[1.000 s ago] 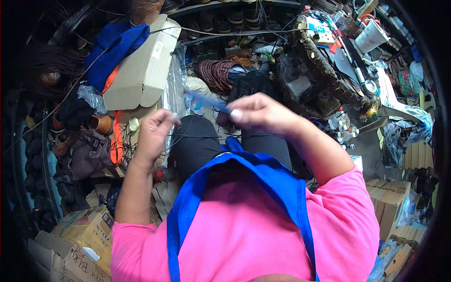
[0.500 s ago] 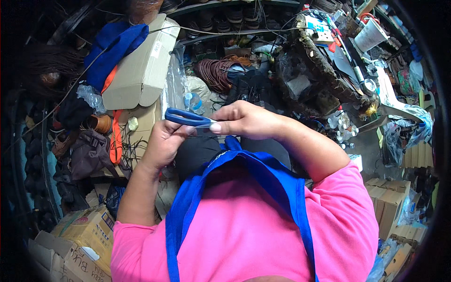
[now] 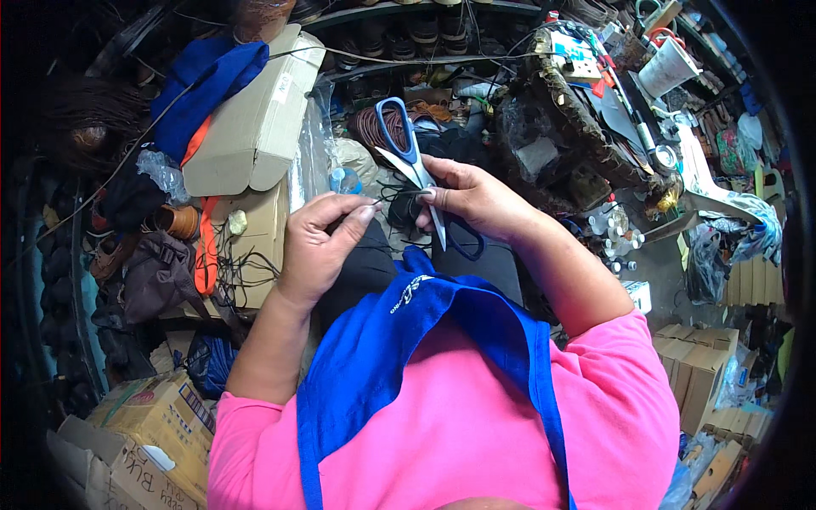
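My right hand (image 3: 476, 200) grips a pair of scissors (image 3: 409, 153) with blue handles, around the pivot area. One handle loop points up and away, the other hangs below the fingers. The blades are spread apart. To its left, my left hand (image 3: 323, 234) is closed in a pinch, thumb against forefinger. A thin dark thread (image 3: 399, 197) seems to stretch from that pinch towards my right fingers; its ends are hidden. Both hands are held above my lap, over the blue apron (image 3: 365, 348).
Beyond my hands lie a coil of brown cord (image 3: 371, 127) and a plastic bottle (image 3: 344, 180). An open cardboard box (image 3: 242, 127) stands at left, beside orange strap (image 3: 206, 246) and blue cloth (image 3: 208, 72). Small bottles (image 3: 614, 228) cluster at right, near a cluttered rough-edged tray (image 3: 586, 119).
The scissors went from lying level between both hands to upright in my right hand, blades now spread. My left hand has let go of them and pinches a thin thread.
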Demonstrator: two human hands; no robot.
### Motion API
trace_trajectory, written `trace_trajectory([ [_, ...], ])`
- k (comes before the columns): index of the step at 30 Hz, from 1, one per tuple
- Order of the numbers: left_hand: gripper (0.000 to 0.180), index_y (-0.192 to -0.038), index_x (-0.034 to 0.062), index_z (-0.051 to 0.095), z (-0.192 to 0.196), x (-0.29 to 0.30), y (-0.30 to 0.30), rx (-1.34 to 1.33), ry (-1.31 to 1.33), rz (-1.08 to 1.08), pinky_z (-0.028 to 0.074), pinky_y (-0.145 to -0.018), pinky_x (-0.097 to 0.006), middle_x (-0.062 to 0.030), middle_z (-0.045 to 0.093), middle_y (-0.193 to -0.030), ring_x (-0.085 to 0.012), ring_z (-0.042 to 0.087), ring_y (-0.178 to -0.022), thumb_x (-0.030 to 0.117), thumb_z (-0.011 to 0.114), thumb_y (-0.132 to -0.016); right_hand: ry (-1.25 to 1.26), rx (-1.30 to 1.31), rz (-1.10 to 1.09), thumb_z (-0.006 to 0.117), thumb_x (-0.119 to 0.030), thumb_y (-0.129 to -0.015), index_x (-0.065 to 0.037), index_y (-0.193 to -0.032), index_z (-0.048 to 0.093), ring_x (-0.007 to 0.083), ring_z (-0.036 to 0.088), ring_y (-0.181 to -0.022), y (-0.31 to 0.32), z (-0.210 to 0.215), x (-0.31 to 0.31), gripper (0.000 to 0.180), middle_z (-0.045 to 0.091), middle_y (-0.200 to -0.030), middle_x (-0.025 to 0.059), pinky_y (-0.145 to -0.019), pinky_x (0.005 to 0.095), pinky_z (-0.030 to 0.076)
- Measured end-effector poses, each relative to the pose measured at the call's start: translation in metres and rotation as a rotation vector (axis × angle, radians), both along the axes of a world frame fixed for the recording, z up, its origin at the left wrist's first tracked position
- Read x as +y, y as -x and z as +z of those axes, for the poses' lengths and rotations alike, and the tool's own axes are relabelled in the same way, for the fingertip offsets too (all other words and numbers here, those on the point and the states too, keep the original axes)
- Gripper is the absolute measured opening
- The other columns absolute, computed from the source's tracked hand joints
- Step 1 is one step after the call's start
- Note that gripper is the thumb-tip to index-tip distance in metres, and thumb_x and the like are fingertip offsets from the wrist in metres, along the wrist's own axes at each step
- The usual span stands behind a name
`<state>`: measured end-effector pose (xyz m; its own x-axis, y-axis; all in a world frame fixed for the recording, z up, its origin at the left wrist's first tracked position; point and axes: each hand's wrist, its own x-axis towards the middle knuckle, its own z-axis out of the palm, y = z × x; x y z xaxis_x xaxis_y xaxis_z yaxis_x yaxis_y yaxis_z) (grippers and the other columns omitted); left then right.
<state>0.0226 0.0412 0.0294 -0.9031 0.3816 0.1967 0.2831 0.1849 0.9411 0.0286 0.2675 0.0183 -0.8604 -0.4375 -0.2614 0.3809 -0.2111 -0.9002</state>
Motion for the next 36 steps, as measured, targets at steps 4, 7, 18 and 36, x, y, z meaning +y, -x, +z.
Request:
trace_trajectory([
  [4,0.010,-0.091,-0.0004,0.067,-0.001,0.011,0.002,0.079,0.112,0.072,0.043,-0.069,-0.022,-0.0062,0.064,-0.082,-0.0105,0.057,-0.075,0.004,0.063,-0.082,0.065,0.113,0.056,0.066,-0.017,-0.082,0.004,-0.132,0.035,0.0073,0.054,-0.078,-0.001,-0.002,-0.008,0.062,0.058,-0.094,0.0022,-0.073,0.0225,0.046],
  [7,0.009,-0.089,-0.0003,0.067,0.000,0.017,0.000,0.123,0.152,0.065,0.043,-0.066,-0.022,-0.0060,0.063,-0.080,-0.0103,0.056,-0.073,0.003,0.064,-0.081,0.089,0.135,0.018,0.069,-0.027,-0.081,0.004,-0.128,0.040,0.0056,0.054,-0.068,0.000,-0.007,-0.018,0.063,0.059,-0.085,0.0000,-0.062,0.0205,0.045],
  [18,0.009,-0.084,-0.0014,0.064,-0.017,-0.003,0.015,-0.003,-0.020,0.129,0.042,-0.059,-0.021,-0.0004,0.060,-0.071,-0.0055,0.051,-0.064,0.007,0.061,-0.085,0.521,-0.108,0.067,0.053,-0.028,-0.091,-0.002,-0.122,0.049,0.0033,0.036,-0.044,0.002,0.016,-0.002,0.040,0.040,-0.060,-0.0045,-0.042,0.0178,0.030],
  [36,0.010,-0.083,-0.0018,0.062,-0.007,-0.009,0.009,0.043,0.096,0.050,0.041,-0.062,-0.021,-0.0001,0.059,-0.073,-0.0057,0.051,-0.067,0.007,0.060,-0.086,0.454,-0.106,0.034,0.050,-0.035,-0.092,-0.003,-0.123,0.047,0.0055,0.030,-0.046,0.015,0.015,-0.033,0.045,0.031,-0.056,-0.0059,-0.045,0.0210,0.028],
])
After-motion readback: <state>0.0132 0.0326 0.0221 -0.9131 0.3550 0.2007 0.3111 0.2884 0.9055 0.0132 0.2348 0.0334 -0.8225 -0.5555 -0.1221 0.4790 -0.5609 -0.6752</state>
